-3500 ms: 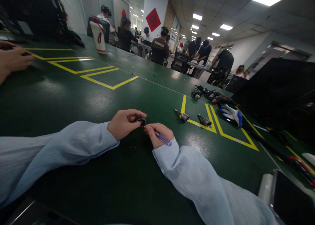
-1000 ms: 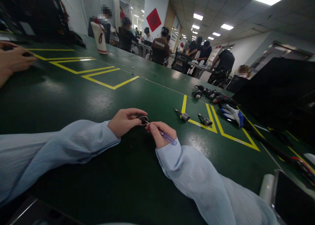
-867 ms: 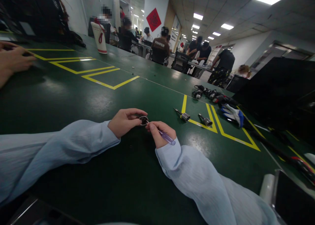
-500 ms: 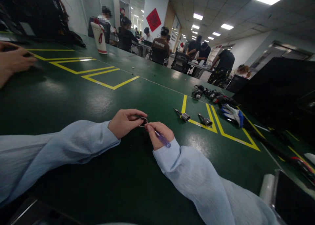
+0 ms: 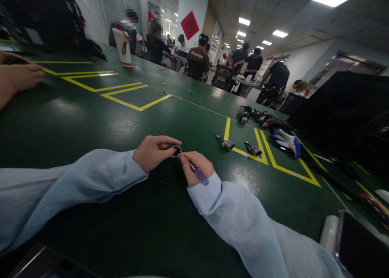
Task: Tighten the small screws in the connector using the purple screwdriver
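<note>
My left hand [image 5: 154, 153] pinches a small metal ring-shaped part [image 5: 176, 150] with a dark middle, just above the green table [image 5: 127, 229]. From the other side my right hand [image 5: 199, 165] is closed on a small screwdriver with a clear purple handle [image 5: 199, 175], which slants back toward my wrist. The screwdriver's front end is hidden by my right fingers, close to the ring's edge. Both hands nearly meet at the ring. To the right lie two metal socket bits [image 5: 227, 144] with thin shanks, side by side near yellow tape.
A white and blue glove [image 5: 287, 142] and dark cabled tools [image 5: 252, 115] lie at the right. A white cup [image 5: 123, 49] stands at the back left. Another person's hand [image 5: 21, 77] rests at the left edge. A phone-like black device [image 5: 361, 245] is near right.
My right hand and the screwdriver have shifted very slightly to the left. The ring has tilted a little in my left fingers.
</note>
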The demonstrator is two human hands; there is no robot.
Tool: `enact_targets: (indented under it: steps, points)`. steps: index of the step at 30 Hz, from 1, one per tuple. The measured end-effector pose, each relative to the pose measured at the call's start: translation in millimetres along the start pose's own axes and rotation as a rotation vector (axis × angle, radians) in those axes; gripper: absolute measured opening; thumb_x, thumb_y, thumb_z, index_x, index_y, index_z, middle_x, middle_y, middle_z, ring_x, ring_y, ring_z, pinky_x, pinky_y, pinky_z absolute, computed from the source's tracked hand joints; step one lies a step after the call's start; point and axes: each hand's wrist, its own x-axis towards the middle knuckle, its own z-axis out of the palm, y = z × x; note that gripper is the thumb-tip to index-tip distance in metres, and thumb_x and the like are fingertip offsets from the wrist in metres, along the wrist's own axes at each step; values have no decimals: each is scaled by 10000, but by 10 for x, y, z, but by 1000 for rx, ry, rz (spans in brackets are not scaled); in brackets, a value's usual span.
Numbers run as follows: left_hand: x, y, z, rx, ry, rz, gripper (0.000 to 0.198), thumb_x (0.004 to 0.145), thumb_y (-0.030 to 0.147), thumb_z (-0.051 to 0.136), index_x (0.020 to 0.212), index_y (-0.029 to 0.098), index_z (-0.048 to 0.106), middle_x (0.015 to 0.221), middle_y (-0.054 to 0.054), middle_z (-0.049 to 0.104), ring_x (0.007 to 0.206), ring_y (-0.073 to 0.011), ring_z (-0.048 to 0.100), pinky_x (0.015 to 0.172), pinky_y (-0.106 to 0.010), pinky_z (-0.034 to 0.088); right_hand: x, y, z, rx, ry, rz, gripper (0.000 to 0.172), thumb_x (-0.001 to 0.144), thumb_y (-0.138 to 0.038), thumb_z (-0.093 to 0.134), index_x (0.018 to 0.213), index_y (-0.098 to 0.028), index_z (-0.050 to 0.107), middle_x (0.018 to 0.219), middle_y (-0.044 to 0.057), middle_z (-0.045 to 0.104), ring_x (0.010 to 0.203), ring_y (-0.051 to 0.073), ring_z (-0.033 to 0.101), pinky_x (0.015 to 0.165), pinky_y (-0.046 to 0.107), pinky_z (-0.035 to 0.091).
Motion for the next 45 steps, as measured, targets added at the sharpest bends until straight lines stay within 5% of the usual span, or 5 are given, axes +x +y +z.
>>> enact_targets:
  steps: [4,11,30,38,45]
  points:
    - [17,-43,-16,27,-8,16,238,571,231,662,789,142,700,675,-21,718,639,-171,669,654,-264,548,-3,-39,-31,94,-21,107,187,784,-184,499,722,-170,675,721,56,683,676,131,620,672,260,501]
    - [101,-172,-56,31,-16,-4,353,550,241,669,885,131,668,747,-43,718,775,-212,671,778,-336,521,-56,-112,-40,591,-335,640,413,757,-491,528,543,-149,610,450,-2,560,385,81,487,418,219,422]
    - [99,-101,-32,-66,-33,-55,401,450,195,683,842,140,614,790,-32,691,790,-208,649,781,-349,496,8,-279,-100,357,-487,822,372,764,-304,467,420,-169,508,302,-52,401,275,50,344,333,187,267]
    - [90,-122,-44,-90,-38,-119,406,512,203,676,909,136,620,692,-28,702,693,-193,656,688,-309,507,-114,-194,-18,564,-276,505,346,792,-391,498,562,-156,606,511,2,568,457,83,510,469,211,429]
    - [61,-67,-23,-128,-18,-108,378,508,180,683,881,122,655,758,-41,714,760,-201,664,796,-342,503,-34,-93,-73,191,-20,294,224,810,-260,483,672,-170,635,660,35,642,622,127,591,619,256,481]
